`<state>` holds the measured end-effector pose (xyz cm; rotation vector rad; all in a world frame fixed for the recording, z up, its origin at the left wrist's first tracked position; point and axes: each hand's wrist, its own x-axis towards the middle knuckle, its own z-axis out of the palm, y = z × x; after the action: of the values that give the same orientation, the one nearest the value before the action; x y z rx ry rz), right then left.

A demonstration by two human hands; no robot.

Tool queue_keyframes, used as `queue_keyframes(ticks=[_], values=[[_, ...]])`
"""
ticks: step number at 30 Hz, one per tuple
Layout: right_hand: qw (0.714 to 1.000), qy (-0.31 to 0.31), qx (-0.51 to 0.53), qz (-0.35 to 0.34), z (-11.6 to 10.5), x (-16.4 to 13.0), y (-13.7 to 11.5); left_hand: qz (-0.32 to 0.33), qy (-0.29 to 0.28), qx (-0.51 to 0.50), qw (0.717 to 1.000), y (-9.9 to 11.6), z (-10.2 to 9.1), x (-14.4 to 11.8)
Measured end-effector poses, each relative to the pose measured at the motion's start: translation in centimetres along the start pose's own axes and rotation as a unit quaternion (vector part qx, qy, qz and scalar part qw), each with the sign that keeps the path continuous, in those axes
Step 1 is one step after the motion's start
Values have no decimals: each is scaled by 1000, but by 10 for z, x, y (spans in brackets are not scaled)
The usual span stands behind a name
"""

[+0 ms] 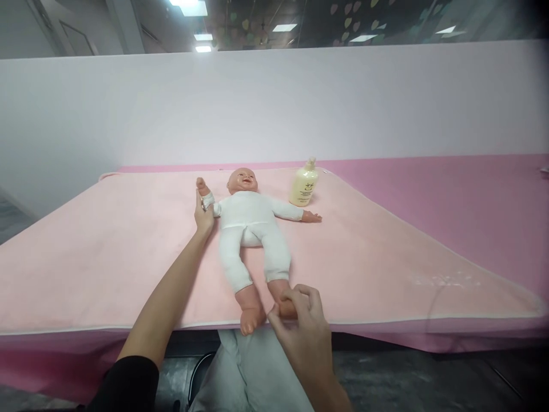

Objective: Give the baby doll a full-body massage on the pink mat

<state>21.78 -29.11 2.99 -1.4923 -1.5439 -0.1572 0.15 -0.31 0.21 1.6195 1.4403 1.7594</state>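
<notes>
While a plain white wall point(274, 103) fills the upper half of the frame, a pale pink blanket point(128, 252) spreads across the lower half over a deeper pink cover point(472, 200). On the blanket, at the centre of the frame, a baby doll point(252, 209) lies on its back, bald head point(243, 179) toward the wall, bare feet at the blanket's near edge. White fabric covers its torso and most of its limbs; the head, hands and feet are bare and look smooth and moulded. It seems fairly light, with a soft, giving body and firmer ends, sturdy rather than fragile. The cloth should grip well; bare parts may be slicker. Lifting would suit a palm under the torso and another behind the head, since the limbs may flop.

Lower right of centre, the person's right hand point(303, 323) curves at the foot point(286, 308) on that side, thumb and fingers bent; whether they press on it I cannot tell. Left of centre, the left hand point(205, 216) is closed around the doll's raised forearm point(207, 200), thumb upward. Right of the doll's head, a pale yellow pump bottle point(303, 186) stands slightly tilted.
</notes>
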Motion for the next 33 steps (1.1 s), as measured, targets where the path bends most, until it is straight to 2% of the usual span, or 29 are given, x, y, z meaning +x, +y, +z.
queue_keyframes(ticks=[2,4,5,8,10,13,16,18,20,23,25,27,29,31,33], values=[[999,36,8,-14,-2,8,-1,7,-10,4,1000,0,2,0],[997,68,9,-34,4,34,-1,48,-50,34,997,5,4,-3],[998,61,6,-32,10,51,0,69,-69,56,994,8,5,-4],[999,-30,-9,8,33,97,5,101,-89,103,985,15,7,-8],[996,-80,-9,43,43,112,9,99,-82,101,987,17,8,-9],[995,-76,1,64,36,96,13,79,-66,72,992,14,8,-8],[998,-29,-8,46,15,45,12,33,-23,54,998,12,9,-6],[999,-23,-13,31,3,12,9,2,7,48,999,12,8,-6],[1000,-5,-3,27,-5,-2,6,-15,32,41,999,14,7,-7],[998,51,20,17,-6,17,3,-6,49,34,998,16,6,-8],[998,48,33,22,2,46,3,15,21,49,998,17,6,-8],[999,-16,29,42,15,74,6,47,-37,83,995,17,7,-8],[995,-81,-8,64,29,89,14,81,-85,112,987,17,8,-8],[992,-96,-33,80,35,85,21,97,-96,114,984,15,10,-8],[994,-74,-32,77,32,63,26,86,-86,93,988,14,11,-7]])
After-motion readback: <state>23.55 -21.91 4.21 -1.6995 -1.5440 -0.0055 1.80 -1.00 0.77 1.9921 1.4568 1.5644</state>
